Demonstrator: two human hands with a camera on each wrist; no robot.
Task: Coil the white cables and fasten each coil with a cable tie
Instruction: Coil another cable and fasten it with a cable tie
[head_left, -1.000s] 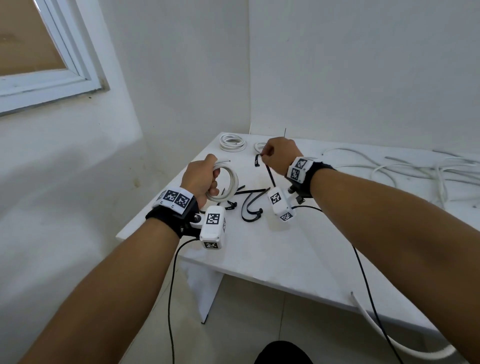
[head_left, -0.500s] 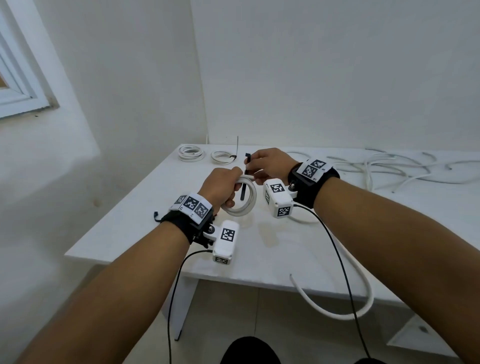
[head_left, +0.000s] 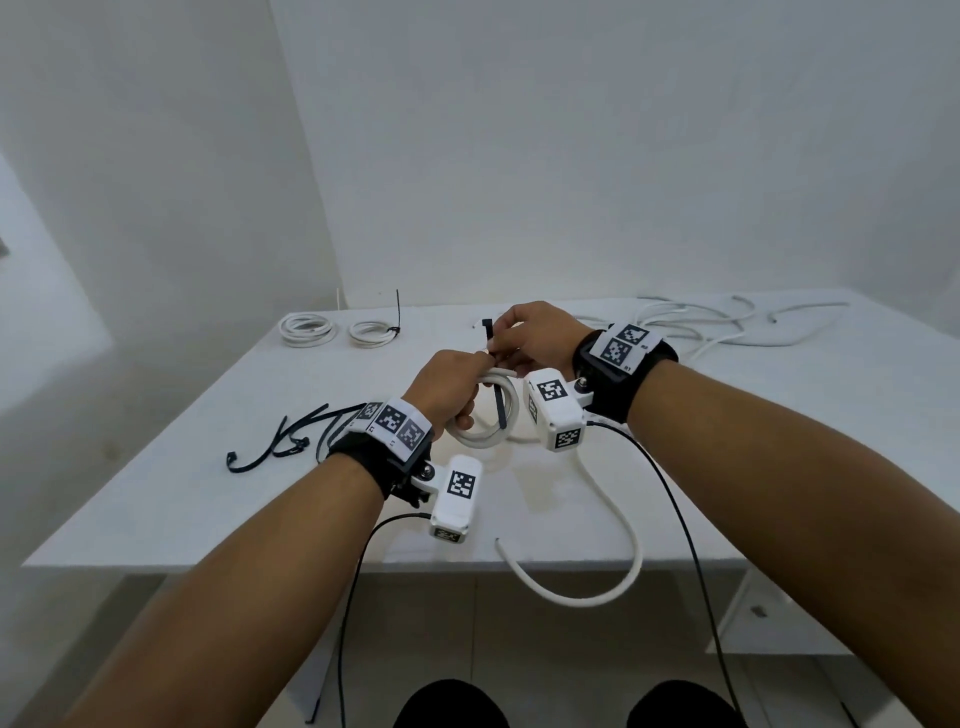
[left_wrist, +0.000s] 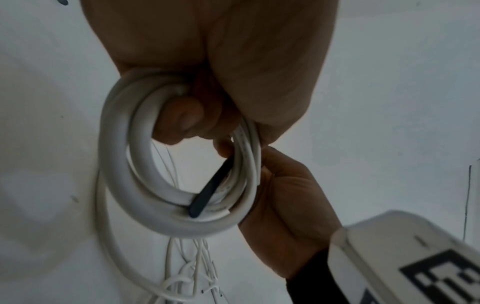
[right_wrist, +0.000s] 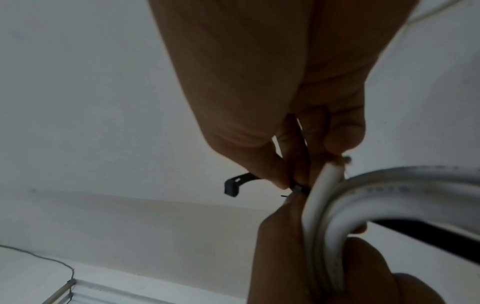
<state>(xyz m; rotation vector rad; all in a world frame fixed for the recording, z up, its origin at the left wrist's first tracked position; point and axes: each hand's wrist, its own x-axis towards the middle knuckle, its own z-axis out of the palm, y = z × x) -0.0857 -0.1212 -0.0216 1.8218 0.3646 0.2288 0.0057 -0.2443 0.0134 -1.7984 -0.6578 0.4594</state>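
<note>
My left hand (head_left: 451, 389) grips a coil of thick white cable (head_left: 488, 434) above the middle of the white table (head_left: 208, 499); the left wrist view shows the fingers curled through the coil (left_wrist: 145, 185). A black cable tie (head_left: 500, 410) runs down across the coil's inside. My right hand (head_left: 530, 335) pinches the tie's upper part, its head (head_left: 487, 326) sticking up. In the right wrist view the tie head (right_wrist: 232, 186) juts left of the pinching fingers (right_wrist: 270, 168), beside the coil (right_wrist: 337, 205). The cable's loose tail (head_left: 613, 566) hangs over the table's front edge.
Two tied white coils (head_left: 306, 328) (head_left: 371, 332) lie at the table's back left. Several spare black cable ties (head_left: 291, 441) lie at the left. A tangle of loose white cables (head_left: 727, 322) sprawls at the back right. Black sensor leads (head_left: 685, 551) trail from my wrists.
My right hand brought the black tie from over the table to the coil and passed it through the loop. Both hands drew closer together; the head view swung right.
</note>
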